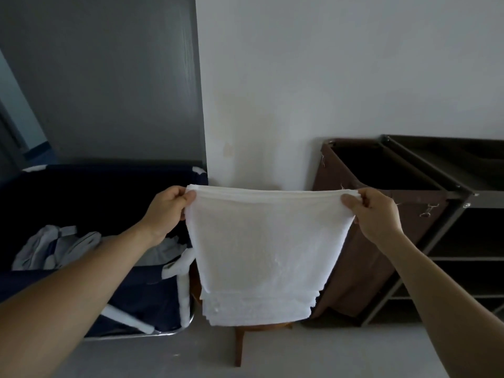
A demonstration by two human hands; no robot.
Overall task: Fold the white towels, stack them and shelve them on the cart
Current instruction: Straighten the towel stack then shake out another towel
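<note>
A white towel (261,246) hangs in the air in front of me, folded over so that its lower edges show in layers. My left hand (166,211) pinches its top left corner and my right hand (377,214) pinches its top right corner, holding the top edge stretched level. The dark metal cart (461,192) with open shelves stands at the right. More pale linen (62,246) lies crumpled in the navy bin at the left.
A navy fabric laundry bin (152,290) on a white frame stands to the left. A brown fabric hamper (362,255) hangs on the cart's left end. A wooden stool (240,342) is partly hidden behind the towel, against the white wall.
</note>
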